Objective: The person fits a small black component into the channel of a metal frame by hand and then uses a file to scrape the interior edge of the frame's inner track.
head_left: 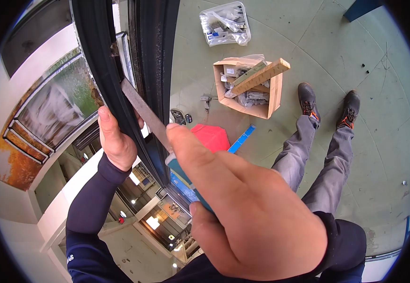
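My right hand [257, 212] is closed around the teal handle of a flat metal file [146, 108], with the index finger stretched along its top. The file's grey blade slants up and left, its tip against the edge of a dark metal frame [99, 42] with long grooves. My left hand [118, 141] grips the frame just below the file tip. Its thumb lies on the near face, and the other fingers are mostly hidden behind the frame.
An open cardboard box [275, 96] with packets and wooden strips stands on the green floor. Near it are a clear plastic tub [249, 23] of bagged parts, a red object [209, 137] and a blue strip [242, 139]. Legs in grey trousers [297, 146] show at right.
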`<state>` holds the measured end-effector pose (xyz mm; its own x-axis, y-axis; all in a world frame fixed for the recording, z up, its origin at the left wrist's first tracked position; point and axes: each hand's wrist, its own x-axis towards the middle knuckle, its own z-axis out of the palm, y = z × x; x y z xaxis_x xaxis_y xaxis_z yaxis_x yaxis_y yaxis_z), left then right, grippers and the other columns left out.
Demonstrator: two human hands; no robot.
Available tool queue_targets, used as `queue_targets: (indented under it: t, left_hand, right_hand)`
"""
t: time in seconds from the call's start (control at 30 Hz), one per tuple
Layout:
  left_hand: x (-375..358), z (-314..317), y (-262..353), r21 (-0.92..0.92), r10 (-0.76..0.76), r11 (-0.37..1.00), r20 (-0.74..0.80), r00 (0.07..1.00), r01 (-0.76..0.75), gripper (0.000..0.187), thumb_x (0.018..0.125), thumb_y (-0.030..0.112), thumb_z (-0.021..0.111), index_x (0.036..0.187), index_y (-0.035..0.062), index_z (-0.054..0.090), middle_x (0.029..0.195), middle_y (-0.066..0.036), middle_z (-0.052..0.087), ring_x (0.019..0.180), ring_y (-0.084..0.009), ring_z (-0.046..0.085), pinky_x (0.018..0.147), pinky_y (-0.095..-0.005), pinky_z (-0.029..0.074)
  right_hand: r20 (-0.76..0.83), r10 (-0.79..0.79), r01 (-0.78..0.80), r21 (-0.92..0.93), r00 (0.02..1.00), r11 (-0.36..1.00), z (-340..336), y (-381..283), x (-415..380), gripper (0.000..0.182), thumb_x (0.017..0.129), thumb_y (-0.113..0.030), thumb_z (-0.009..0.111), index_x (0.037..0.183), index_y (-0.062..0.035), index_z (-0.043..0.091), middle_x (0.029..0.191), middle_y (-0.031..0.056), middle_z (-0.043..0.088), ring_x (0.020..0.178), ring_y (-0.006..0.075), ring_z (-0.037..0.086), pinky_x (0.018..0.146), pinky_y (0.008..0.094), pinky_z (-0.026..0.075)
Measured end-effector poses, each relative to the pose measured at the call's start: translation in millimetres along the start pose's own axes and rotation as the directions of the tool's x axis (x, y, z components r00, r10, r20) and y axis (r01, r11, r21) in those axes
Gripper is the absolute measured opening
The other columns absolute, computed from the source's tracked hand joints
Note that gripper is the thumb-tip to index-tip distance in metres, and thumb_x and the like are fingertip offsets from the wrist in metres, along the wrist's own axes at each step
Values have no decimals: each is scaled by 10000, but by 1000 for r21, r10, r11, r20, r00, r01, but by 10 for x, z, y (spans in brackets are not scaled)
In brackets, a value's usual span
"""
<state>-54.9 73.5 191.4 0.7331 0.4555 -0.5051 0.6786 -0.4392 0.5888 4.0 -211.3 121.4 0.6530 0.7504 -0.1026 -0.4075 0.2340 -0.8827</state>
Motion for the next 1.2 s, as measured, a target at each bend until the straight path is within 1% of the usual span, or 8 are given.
queue_targets:
  t: [0.2, 0.33, 0.5, 0.67, 0.77, 0.93, 1.07, 1.2]
  left_hand:
    - [-1, 8, -46, 10, 2, 1000, -43, 999, -2, 734, 976, 738, 375, 1144, 61, 605, 976, -53, 606, 876, -164, 562, 788, -289, 454]
    - [13, -101, -44, -71, 56, 996, 149, 987, -46, 662, 1034, 657, 331, 1170, 61, 585, 1032, -54, 575, 945, -190, 525, 902, -333, 432]
    - [31, 200, -13, 65, 107, 993, -169, 980, -97, 698, 998, 710, 340, 1019, 53, 576, 849, -51, 533, 757, -177, 511, 698, -309, 425]
    - [33, 213, 40, 19, 66, 998, -175, 982, -63, 652, 1040, 635, 297, 874, 47, 523, 762, -55, 508, 690, -195, 480, 674, -318, 421]
    - [11, -55, -66, -118, 50, 992, 6, 999, -49, 717, 1048, 617, 345, 1425, 26, 497, 1294, -117, 634, 1179, -236, 620, 1068, -382, 460]
    - [24, 25, 26, -59, 62, 996, 0, 998, -62, 781, 955, 774, 363, 1144, 47, 577, 961, -66, 601, 815, -158, 570, 735, -302, 471]
    - [51, -222, -97, -64, 19, 998, 38, 999, -17, 744, 974, 728, 403, 1235, 52, 569, 1059, -82, 627, 942, -180, 605, 859, -324, 496]
    - [59, -285, -160, -199, -9, 980, 39, 999, 16, 737, 990, 698, 415, 1307, 45, 544, 1131, -92, 637, 1029, -197, 613, 948, -341, 489]
  right_hand:
    - [-83, -97, 98, 6, 992, 995, 138, 117, 169, 517, 907, -65, 562, 1347, 163, 414, 818, 262, 605, 631, 403, 629, 588, 466, 533]
    - [-7, -13, 13, -2, 1000, 1000, 31, 58, 3, 539, 885, -49, 579, 1352, 165, 415, 783, 238, 591, 639, 385, 622, 584, 454, 514]
    - [-51, -58, 62, 78, 997, 995, 154, 187, 267, 708, 795, 14, 610, 1452, 126, 371, 895, 230, 603, 738, 395, 579, 666, 447, 472]
    - [34, -25, 24, 20, 999, 1000, 55, 119, -4, 590, 879, -73, 565, 1387, 157, 371, 849, 266, 601, 595, 400, 625, 551, 462, 529]
    - [32, -110, 108, 74, 993, 991, 119, 186, 203, 609, 827, -42, 588, 1364, 174, 397, 947, 262, 590, 652, 348, 594, 583, 429, 503]
    - [-17, 30, -26, 212, 999, 977, 45, 190, -199, 595, 806, 20, 610, 1376, 119, 470, 1081, 280, 631, 896, 380, 626, 778, 400, 498]
    - [-127, -221, 242, 192, 967, 951, 7, 320, 71, 586, 810, -12, 565, 1347, 189, 443, 1028, 358, 618, 768, 409, 638, 711, 430, 529]
    - [-267, -151, 231, 301, 952, 925, 76, 255, 19, 466, 783, -13, 587, 1210, 162, 520, 882, 284, 610, 698, 367, 596, 634, 459, 464]
